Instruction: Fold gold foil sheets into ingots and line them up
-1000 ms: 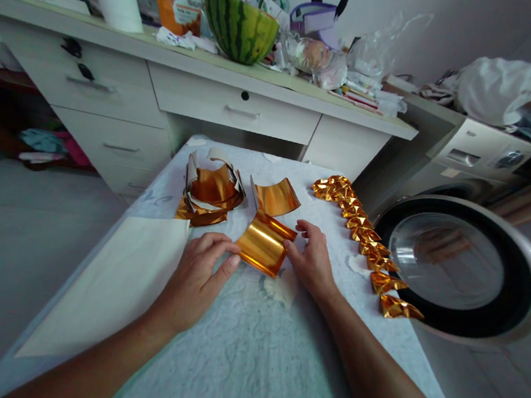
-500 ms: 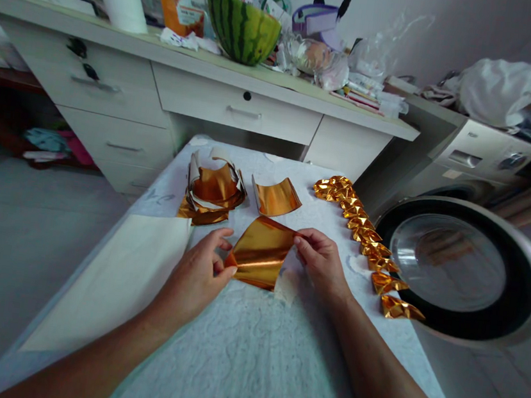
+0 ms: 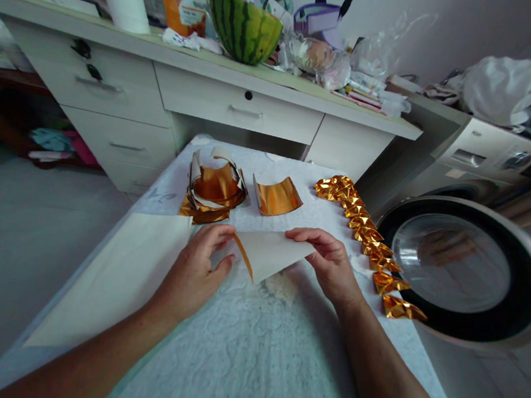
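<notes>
- Foil sheet [image 3: 274, 252], one: between both hands over the table [image 3: 227, 356]; gold face earlier, pale side now, gold along left edge.
- Right hand [image 3: 332, 268]: thumb and fingers clamped on sheet's right end.
- Left hand [image 3: 196, 271]: thumb and forefinger apart; hold cannot be told.

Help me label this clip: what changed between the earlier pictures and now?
The held sheet has turned over, pale side showing instead of gold. The right hand, holding it, has shifted rightward; the left hand has lifted its thumb away. The gold stack, loose sheet and folded pieces stayed.
</notes>
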A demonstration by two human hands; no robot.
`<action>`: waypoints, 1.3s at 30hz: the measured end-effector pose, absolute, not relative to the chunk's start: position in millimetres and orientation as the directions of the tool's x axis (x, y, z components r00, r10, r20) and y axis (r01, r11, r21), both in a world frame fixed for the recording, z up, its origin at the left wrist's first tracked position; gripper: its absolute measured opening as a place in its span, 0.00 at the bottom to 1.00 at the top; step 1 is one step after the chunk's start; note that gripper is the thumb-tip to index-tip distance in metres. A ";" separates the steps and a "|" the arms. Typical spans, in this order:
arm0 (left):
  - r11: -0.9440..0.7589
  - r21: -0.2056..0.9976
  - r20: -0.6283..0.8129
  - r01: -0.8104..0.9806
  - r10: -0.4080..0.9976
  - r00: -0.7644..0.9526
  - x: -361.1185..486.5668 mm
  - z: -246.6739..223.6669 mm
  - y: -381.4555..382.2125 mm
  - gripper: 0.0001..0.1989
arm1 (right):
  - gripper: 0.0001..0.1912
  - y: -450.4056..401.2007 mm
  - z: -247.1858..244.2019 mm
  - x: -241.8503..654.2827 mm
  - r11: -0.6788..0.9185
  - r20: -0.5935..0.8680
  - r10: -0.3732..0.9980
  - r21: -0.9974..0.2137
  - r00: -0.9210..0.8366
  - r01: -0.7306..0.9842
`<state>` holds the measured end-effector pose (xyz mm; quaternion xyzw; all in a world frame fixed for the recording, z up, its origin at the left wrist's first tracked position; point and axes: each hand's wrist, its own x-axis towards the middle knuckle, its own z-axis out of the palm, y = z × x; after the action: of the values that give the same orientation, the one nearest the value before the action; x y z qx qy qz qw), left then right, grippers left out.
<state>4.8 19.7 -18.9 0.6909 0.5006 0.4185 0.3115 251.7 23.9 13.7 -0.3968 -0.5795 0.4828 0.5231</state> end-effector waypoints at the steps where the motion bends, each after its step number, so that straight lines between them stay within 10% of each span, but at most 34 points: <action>1: -0.325 0.843 0.288 0.428 0.946 0.150 5.7 -19.0 19.7 0.22 | 0.14 23.2 14.6 252.1 0.224 0.228 0.962 -0.974 -0.149 -0.045; 17: -0.535 0.462 0.269 0.708 0.845 0.463 2.1 -7.9 10.4 0.16 | 0.11 20.1 19.6 263.2 0.342 0.168 0.827 -0.908 -0.537 0.244; 26: -0.512 0.646 0.088 0.566 0.787 0.611 6.4 7.7 4.6 0.09 | 0.14 16.3 15.5 259.2 0.183 0.016 0.859 -0.943 -0.511 0.277; 39: -0.247 0.715 0.004 0.654 0.937 0.349 11.6 -2.6 7.1 0.07 | 0.09 18.7 2.4 237.2 0.257 0.058 0.942 -0.760 -0.331 0.597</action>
<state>11.6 7.1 -2.6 0.7575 0.5252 0.2230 0.3173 237.2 18.7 2.4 -0.5146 -0.7476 0.3269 0.2636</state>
